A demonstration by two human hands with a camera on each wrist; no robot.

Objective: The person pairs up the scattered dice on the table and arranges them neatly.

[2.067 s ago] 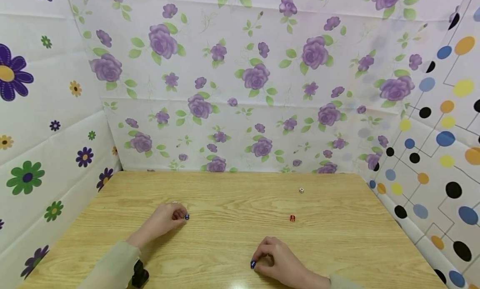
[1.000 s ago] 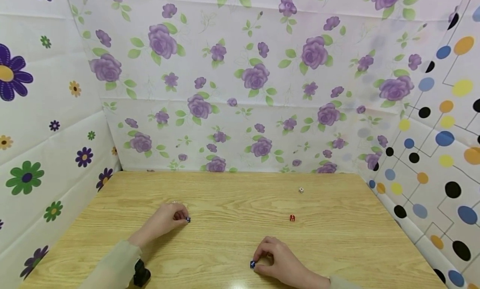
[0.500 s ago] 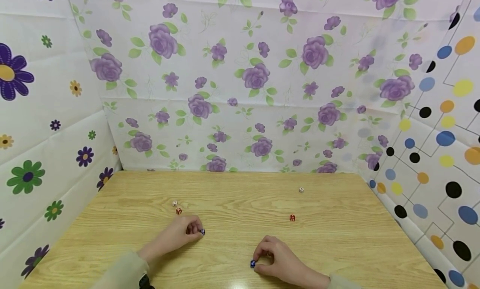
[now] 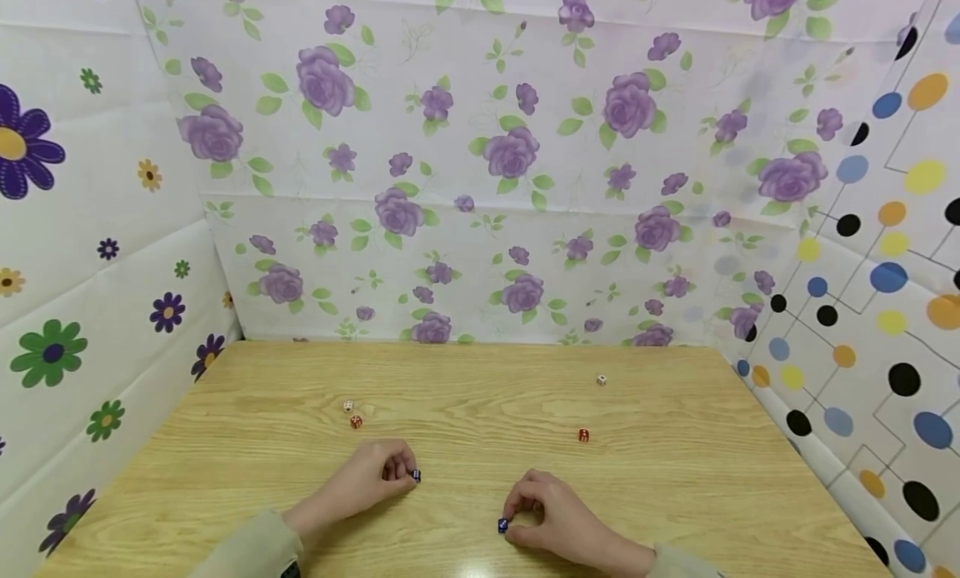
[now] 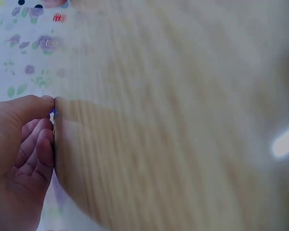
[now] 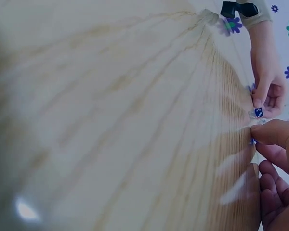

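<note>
My left hand [image 4: 375,478] pinches a blue die [image 4: 416,475] between thumb and index finger, low over the left-centre of the table. The right wrist view shows that die's dotted face clearly at the left hand's fingertips [image 6: 258,102]. Nearer the front, my right hand [image 4: 558,520] pinches another blue die [image 4: 503,525] with thumb and forefinger. In the right wrist view only a blue sliver of it shows between the fingers. Behind the left hand a red die [image 4: 356,422] lies beside a white die [image 4: 348,406].
On the right side of the wood-grain table [image 4: 480,395] lie a second red die [image 4: 583,435] and, farther back, a second white die [image 4: 602,380]. Patterned cloth walls [image 4: 510,153] enclose the table at the back and both sides.
The left hand has moved right and toward the front edge with its blue die, uncovering the red and white dice behind it. The right hand has stayed nearly still.
</note>
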